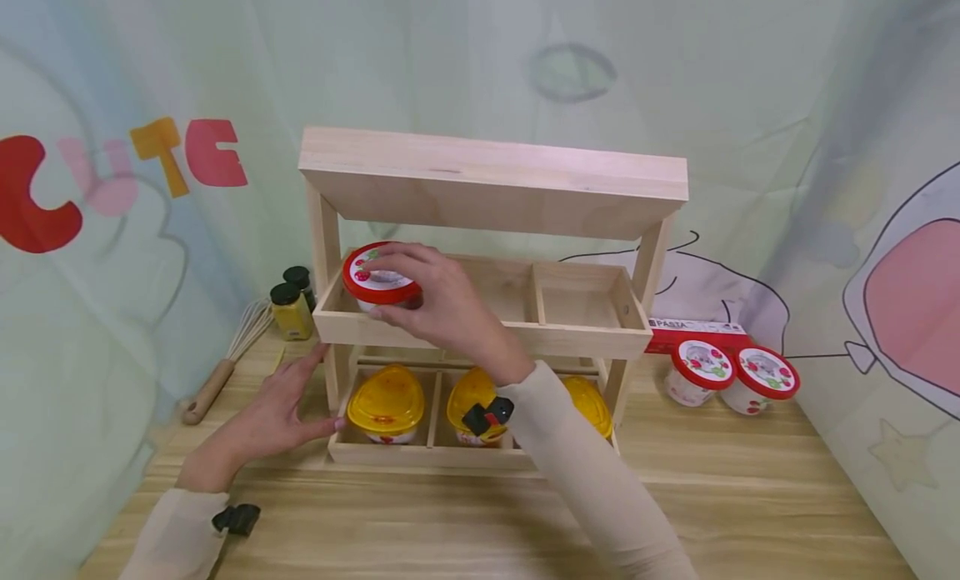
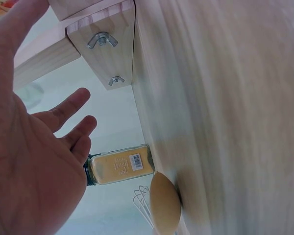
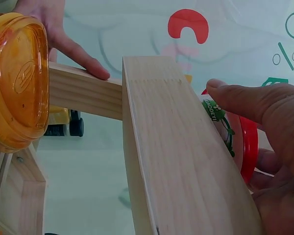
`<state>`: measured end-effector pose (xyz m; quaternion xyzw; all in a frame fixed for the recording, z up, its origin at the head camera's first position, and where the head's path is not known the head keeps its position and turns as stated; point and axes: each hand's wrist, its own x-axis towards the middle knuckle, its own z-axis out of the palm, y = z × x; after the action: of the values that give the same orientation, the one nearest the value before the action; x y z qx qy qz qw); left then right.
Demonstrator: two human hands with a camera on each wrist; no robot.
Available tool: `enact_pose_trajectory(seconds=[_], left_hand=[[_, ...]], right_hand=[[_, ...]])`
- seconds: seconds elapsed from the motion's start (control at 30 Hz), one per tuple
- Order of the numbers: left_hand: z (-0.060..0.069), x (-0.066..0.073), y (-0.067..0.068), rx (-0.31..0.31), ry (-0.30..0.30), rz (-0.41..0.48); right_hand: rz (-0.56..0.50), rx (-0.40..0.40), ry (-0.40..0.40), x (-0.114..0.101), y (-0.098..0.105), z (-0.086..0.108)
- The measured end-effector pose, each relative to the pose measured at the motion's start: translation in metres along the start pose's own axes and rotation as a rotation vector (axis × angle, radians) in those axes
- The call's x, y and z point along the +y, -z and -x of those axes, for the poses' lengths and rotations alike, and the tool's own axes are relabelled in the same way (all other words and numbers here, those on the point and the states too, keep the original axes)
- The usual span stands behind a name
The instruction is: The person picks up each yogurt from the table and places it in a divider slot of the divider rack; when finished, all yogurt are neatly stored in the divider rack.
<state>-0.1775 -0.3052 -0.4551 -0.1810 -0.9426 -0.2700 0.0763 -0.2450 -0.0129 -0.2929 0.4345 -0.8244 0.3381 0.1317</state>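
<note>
My right hand [image 1: 450, 292] grips a white tub with a red lid [image 1: 366, 272] at the left compartment of the wooden rack's upper tray. In the right wrist view, the thumb lies along the side of the red-lidded tub [image 3: 230, 132], partly hidden behind the tray's front board [image 3: 181, 142]. At the rack's lower left side, my left hand [image 1: 270, 417] has its fingers spread, some fingertips touching the wood. The left wrist view shows the left hand's palm [image 2: 34, 156] beside a rack post with wing nuts [image 2: 102, 39]. Yellow-lidded tubs [image 1: 386, 399] sit in the lower tray.
Right of the rack [image 1: 495, 147] stand two more red-lidded tubs [image 1: 702, 365] near a red pasta box [image 1: 663, 337]. To the left are two dark-capped jars [image 1: 291, 312] and a whisk [image 1: 225, 367]. A printed curtain [image 1: 465, 55] hangs behind.
</note>
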Motion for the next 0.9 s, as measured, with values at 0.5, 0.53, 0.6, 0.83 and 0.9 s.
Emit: enact_pose_trajectory(seconds=[0.5, 0.53, 0.6, 0.83, 0.9], left_hand=[[-0.001, -0.003, -0.002, 0.006, -0.009, -0.002], [-0.001, -0.002, -0.002, 0.004, -0.005, -0.002], [-0.001, -0.002, -0.002, 0.0, 0.001, -0.003], [-0.001, -0.002, -0.001, -0.013, 0.017, 0.0], [-0.001, -0.002, -0.002, -0.014, 0.017, -0.002]], right_hand=[[0.04, 0.069, 0.023, 0.004, 0.022, 0.021], [0.044, 0.081, 0.026, 0.004, 0.024, 0.023], [0.046, 0.104, 0.029, 0.005, 0.029, 0.028], [0.042, 0.173, 0.046, 0.008, 0.049, 0.044], [0.032, 0.189, 0.045, 0.009, 0.055, 0.05]])
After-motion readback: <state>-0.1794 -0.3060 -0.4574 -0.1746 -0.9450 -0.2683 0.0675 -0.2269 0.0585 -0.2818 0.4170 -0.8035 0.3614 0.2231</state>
